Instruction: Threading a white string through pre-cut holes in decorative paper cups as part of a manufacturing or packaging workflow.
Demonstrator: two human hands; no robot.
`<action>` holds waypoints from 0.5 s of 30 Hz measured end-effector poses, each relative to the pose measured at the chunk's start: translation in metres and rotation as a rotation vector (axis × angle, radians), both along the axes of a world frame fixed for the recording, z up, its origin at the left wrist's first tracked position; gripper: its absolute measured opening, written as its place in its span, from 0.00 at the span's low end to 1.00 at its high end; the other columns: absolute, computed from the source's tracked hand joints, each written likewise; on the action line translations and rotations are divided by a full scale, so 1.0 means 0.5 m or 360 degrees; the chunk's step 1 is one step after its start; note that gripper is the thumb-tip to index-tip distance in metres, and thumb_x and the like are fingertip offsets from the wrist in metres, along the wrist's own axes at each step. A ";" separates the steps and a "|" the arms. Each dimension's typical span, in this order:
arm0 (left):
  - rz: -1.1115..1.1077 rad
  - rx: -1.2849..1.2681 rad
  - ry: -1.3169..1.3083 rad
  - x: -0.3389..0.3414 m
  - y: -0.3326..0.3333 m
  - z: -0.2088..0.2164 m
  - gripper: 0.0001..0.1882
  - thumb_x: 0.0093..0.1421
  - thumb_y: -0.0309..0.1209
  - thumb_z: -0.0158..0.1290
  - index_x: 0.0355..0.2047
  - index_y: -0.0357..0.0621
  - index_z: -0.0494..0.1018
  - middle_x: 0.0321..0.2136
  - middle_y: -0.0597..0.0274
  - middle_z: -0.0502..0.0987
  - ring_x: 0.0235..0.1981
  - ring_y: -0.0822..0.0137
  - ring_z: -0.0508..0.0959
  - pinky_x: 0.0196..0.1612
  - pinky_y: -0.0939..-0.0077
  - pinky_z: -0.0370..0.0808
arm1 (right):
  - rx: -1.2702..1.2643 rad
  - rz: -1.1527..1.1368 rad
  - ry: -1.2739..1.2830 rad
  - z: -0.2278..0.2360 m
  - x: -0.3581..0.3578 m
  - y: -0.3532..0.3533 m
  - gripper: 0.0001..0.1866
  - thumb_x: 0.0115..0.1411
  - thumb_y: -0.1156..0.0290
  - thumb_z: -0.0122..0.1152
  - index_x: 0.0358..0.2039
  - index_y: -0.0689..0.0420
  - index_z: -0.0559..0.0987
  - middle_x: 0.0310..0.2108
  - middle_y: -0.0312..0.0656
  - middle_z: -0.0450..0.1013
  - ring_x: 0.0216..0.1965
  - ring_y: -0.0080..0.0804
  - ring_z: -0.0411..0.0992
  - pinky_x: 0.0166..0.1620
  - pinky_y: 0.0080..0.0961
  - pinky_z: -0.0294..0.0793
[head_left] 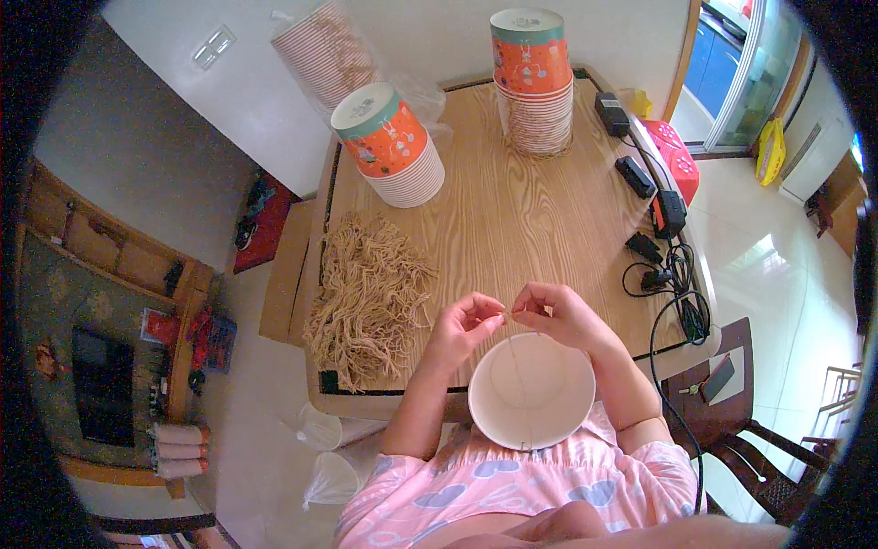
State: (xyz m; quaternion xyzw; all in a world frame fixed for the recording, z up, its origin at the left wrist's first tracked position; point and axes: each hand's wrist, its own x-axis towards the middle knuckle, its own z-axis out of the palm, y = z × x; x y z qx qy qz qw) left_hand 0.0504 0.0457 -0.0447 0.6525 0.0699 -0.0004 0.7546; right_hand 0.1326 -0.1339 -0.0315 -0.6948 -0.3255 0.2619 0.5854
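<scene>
My left hand (465,326) and my right hand (560,316) meet above the table's near edge, thumbs and forefingers pinched close together. Between them they hold a thin tan string (519,366), which hangs across the mouth of a white paper bucket (491,412). The bucket stands at my lap with its opening facing up, and its near rim has a small dark spot where the string seems to meet it. Just left of my left hand lies a loose heap of tan paper strings (370,297).
A wooden table (494,210) carries two stacks of upturned orange-and-green paper buckets, one left (389,146) and one at the back (530,82). A bagged stack (320,50) leans behind. Black cables (681,274) and adapters line the right edge; a chair (722,375) stands right.
</scene>
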 end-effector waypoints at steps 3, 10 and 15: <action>0.0008 0.0166 0.0006 -0.001 -0.001 0.005 0.06 0.51 0.23 0.55 0.31 0.40 0.73 0.27 0.66 0.76 0.29 0.76 0.75 0.35 0.81 0.73 | -0.0007 -0.0006 -0.0017 0.001 0.000 0.001 0.05 0.55 0.71 0.56 0.28 0.59 0.73 0.19 0.29 0.65 0.22 0.16 0.60 0.24 0.16 0.61; -0.0024 0.0334 -0.0037 -0.006 -0.004 0.011 0.02 0.51 0.25 0.56 0.26 0.41 0.74 0.23 0.70 0.75 0.26 0.79 0.73 0.33 0.84 0.71 | -0.0038 -0.0023 -0.0034 0.004 -0.001 0.002 0.05 0.55 0.73 0.56 0.30 0.60 0.75 0.20 0.31 0.68 0.23 0.16 0.63 0.27 0.16 0.63; -0.0034 0.0323 -0.0145 -0.010 -0.009 0.017 0.01 0.52 0.23 0.55 0.25 0.40 0.73 0.23 0.71 0.73 0.25 0.80 0.72 0.30 0.85 0.69 | -0.0055 -0.0020 -0.0063 0.009 0.000 0.000 0.06 0.56 0.72 0.55 0.31 0.61 0.74 0.23 0.35 0.71 0.25 0.18 0.65 0.29 0.19 0.67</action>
